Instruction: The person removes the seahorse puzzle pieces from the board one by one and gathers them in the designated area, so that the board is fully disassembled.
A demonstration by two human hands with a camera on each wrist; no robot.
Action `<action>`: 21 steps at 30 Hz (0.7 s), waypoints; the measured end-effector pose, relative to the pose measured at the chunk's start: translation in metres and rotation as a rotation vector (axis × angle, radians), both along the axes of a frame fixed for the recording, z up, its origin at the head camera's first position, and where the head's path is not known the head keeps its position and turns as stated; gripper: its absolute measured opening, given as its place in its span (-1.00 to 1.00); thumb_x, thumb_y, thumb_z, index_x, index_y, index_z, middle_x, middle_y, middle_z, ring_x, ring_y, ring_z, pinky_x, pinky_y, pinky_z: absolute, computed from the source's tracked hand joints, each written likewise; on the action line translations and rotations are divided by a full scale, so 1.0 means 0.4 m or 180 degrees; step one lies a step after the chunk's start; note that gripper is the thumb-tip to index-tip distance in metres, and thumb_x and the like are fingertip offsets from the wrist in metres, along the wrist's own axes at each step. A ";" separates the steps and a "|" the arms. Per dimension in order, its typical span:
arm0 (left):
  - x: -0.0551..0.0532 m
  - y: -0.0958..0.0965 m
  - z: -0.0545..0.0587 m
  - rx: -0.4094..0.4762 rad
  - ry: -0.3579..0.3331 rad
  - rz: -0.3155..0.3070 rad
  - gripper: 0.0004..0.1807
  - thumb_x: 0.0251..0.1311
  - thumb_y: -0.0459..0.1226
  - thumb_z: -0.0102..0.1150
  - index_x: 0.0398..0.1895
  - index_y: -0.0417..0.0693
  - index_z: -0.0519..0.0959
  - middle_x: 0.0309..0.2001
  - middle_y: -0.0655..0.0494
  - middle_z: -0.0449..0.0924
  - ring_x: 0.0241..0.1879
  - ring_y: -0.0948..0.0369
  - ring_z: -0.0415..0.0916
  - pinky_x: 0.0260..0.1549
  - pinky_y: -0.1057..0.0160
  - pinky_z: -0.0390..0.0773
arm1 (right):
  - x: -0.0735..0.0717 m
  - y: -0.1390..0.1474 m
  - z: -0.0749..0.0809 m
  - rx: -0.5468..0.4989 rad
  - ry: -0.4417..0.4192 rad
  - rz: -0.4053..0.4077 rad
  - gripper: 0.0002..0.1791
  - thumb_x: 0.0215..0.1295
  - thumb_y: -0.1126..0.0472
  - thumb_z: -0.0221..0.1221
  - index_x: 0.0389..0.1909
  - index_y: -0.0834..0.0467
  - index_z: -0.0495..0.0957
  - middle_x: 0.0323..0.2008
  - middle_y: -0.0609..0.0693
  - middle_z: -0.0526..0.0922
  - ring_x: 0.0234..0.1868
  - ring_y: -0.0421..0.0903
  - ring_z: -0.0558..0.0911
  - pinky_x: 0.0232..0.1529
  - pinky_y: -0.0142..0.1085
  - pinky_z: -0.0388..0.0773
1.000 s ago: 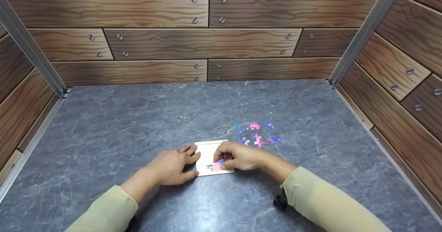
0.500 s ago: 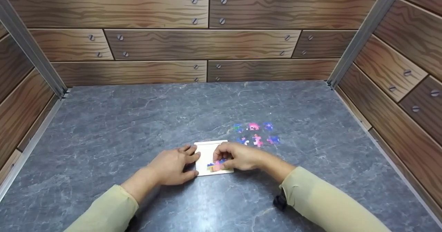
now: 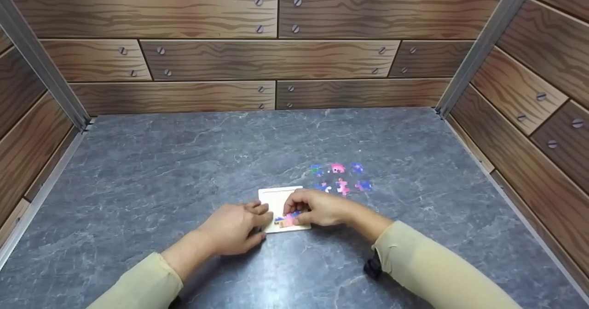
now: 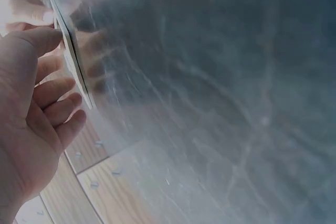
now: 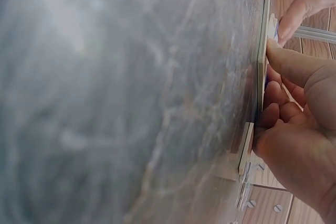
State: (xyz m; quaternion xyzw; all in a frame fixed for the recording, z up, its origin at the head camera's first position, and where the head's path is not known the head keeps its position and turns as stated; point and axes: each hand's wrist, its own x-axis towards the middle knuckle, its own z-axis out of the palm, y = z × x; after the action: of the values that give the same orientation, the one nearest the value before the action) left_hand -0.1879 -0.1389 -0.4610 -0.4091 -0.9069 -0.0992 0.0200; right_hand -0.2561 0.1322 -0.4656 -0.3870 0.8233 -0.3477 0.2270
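Note:
A white puzzle board (image 3: 271, 198) lies flat on the grey table, with a few joined pink, blue and yellow jigsaw pieces (image 3: 286, 221) at its near right part. My right hand (image 3: 322, 208) is over the board's right side, its index finger and thumb bent together at a jigsaw piece that they mostly hide. My left hand (image 3: 237, 228) rests at the board's left edge, fingers extended onto it and thumb by the near corner. Seen edge-on in the left wrist view, the board (image 4: 73, 59) meets the left fingertips. The right wrist view has the right thumb against the board's edge (image 5: 262, 40).
Several loose jigsaw pieces (image 3: 343, 187) lie in two rows beyond the right hand. Wood-patterned walls (image 3: 271, 58) enclose the table (image 3: 207, 148) at the back and sides. A black object (image 3: 372, 268) hangs under the right sleeve.
My left hand has shifted slightly, its fingers reaching further over the board towards the joined pieces and its wrist a little nearer. My right hand stays at nearly the same spot.

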 end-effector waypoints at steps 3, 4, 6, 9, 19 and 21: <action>0.014 0.001 0.000 -0.0061 0.0071 -0.0076 -0.64 0.41 -0.13 0.26 0.16 -0.07 0.68 0.29 -0.21 0.63 0.27 -0.16 0.61 0.11 -0.16 0.65 | -0.001 0.000 -0.003 -0.0037 -0.0008 0.0008 -0.82 0.37 0.37 0.33 -0.05 0.18 0.68 -0.15 -0.01 0.62 -0.08 -0.11 0.54 0.03 -0.26 0.49; 0.018 0.001 0.000 -0.0103 0.0072 -0.0093 -0.62 0.41 -0.11 0.26 0.19 -0.07 0.68 0.30 -0.21 0.63 0.27 -0.16 0.61 0.11 -0.15 0.65 | -0.002 0.001 -0.003 -0.0044 -0.0002 0.0014 -0.82 0.37 0.36 0.33 -0.04 0.18 0.68 -0.15 -0.01 0.63 -0.08 -0.11 0.54 0.04 -0.25 0.50; 0.024 0.001 -0.001 -0.0198 0.0049 -0.0108 -0.56 0.43 -0.08 0.24 0.27 -0.05 0.68 0.32 -0.22 0.61 0.29 -0.15 0.60 0.12 -0.14 0.64 | -0.002 0.001 -0.004 -0.0046 0.0013 0.0024 -0.82 0.38 0.35 0.33 -0.03 0.17 0.68 -0.14 -0.01 0.63 -0.07 -0.11 0.55 0.04 -0.25 0.50; 0.027 0.003 -0.002 -0.0318 -0.0018 -0.0097 -0.52 0.45 -0.04 0.20 0.34 0.00 0.67 0.36 -0.24 0.56 0.32 -0.15 0.57 0.15 -0.12 0.63 | -0.002 0.002 -0.001 -0.0038 0.0037 0.0049 -0.79 0.39 0.30 0.35 0.00 0.18 0.68 -0.12 0.00 0.64 -0.06 -0.11 0.56 0.05 -0.24 0.50; 0.025 0.001 0.001 -0.0317 -0.0265 -0.0085 -0.48 0.46 -0.02 0.18 0.41 0.04 0.63 0.40 -0.27 0.49 0.38 -0.16 0.50 0.19 -0.14 0.60 | -0.002 0.005 -0.004 -0.0106 0.0180 0.0180 -0.60 0.35 0.22 0.42 0.17 0.19 0.69 -0.03 0.05 0.66 -0.01 -0.08 0.58 0.07 -0.25 0.53; 0.024 0.001 0.001 -0.0298 -0.0323 -0.0074 -0.47 0.46 -0.02 0.19 0.42 0.06 0.62 0.41 -0.27 0.48 0.39 -0.17 0.49 0.21 -0.14 0.59 | -0.003 0.006 -0.005 -0.0118 0.0244 0.0224 -0.59 0.33 0.24 0.43 0.19 0.18 0.69 -0.05 0.06 0.65 -0.04 -0.07 0.57 0.02 -0.26 0.52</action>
State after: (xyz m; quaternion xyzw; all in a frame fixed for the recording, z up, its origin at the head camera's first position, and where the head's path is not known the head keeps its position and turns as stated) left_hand -0.1783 -0.1386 -0.4606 -0.4146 -0.9055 -0.0775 -0.0463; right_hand -0.2574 0.1346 -0.4674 -0.4329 0.8106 -0.3396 0.2002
